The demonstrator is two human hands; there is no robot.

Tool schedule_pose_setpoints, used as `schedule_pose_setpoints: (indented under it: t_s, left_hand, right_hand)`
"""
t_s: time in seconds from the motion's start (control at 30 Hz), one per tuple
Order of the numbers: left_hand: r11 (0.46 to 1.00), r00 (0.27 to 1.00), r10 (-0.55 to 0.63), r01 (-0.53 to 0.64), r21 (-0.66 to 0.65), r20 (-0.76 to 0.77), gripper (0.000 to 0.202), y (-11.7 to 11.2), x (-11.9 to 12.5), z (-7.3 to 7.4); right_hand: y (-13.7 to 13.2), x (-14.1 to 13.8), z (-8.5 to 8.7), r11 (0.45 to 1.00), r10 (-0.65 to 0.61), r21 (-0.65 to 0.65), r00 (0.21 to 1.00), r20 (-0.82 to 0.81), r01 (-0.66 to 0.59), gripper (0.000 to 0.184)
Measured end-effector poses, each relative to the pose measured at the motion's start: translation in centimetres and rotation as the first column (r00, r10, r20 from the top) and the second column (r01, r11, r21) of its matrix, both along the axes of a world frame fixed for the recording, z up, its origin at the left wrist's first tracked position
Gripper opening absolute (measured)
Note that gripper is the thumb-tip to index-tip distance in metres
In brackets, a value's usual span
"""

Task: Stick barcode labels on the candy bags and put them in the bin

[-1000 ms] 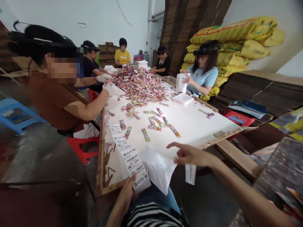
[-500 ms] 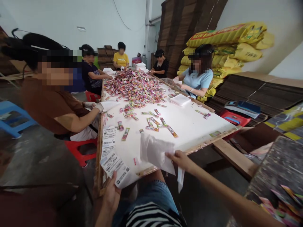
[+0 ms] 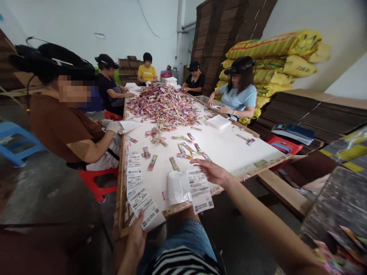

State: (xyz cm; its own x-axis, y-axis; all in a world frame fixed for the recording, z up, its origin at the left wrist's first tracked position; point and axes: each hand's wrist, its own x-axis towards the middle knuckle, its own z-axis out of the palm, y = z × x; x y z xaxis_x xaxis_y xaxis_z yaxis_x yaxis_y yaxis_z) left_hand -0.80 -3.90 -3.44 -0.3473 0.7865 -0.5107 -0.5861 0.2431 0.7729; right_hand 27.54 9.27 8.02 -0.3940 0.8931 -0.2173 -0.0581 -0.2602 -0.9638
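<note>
My left hand (image 3: 137, 233) is closed on a strip of printed shipping labels (image 3: 145, 208), which runs up along the table's left edge. My right hand (image 3: 213, 172) reaches over the near edge with its index finger stretched out. A single shipping label (image 3: 200, 193) hangs from under its fingers; the thumb's grip is partly hidden. Left of that label, a white mailing bag (image 3: 177, 188) lies at the near table edge, partly overlapped by it. Small candy-like packets (image 3: 173, 163) in colourful wrappers lie just beyond my right fingertips.
A heap of colourful packets (image 3: 166, 105) covers the far half of the white table (image 3: 237, 164). A co-worker (image 3: 65, 126) sits at the left and another (image 3: 241, 95) at the right, near a stack of white bags (image 3: 218, 121). A wooden beam (image 3: 283, 191) juts out below.
My right hand has let go of the white bag, which now lies at the table edge. That hand has moved up and forward with the label, now facing me. My left hand stays nearly still.
</note>
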Motion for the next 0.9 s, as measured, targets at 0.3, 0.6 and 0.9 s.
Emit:
schedule_pose_setpoints:
  t_s: [0.3, 0.6, 0.9]
  left_hand:
    - [0.997, 0.998, 0.060, -0.059, -0.049, 0.024, 0.047, -0.4, -1.3, -1.9]
    - [0.994, 1.000, 0.021, -0.019, -0.104, 0.015, 0.037, 0.3, -1.6, -1.5]
    - [0.991, 0.999, 0.050, -0.052, -0.119, -0.022, 0.043, 0.6, -1.3, -1.7]
  right_hand:
    - [2.4, -4.6, -11.2, 0.812, -0.397, 0.583, 0.714, 0.576, -0.018, 0.031]
    - [1.0, -4.8, -12.4, 0.720, -0.137, 0.633, 0.836, 0.531, -0.284, 0.025]
    - [2.6, -5.7, -14.0, 0.695, -0.208, 0.547, 0.598, 0.774, -0.466, 0.103]
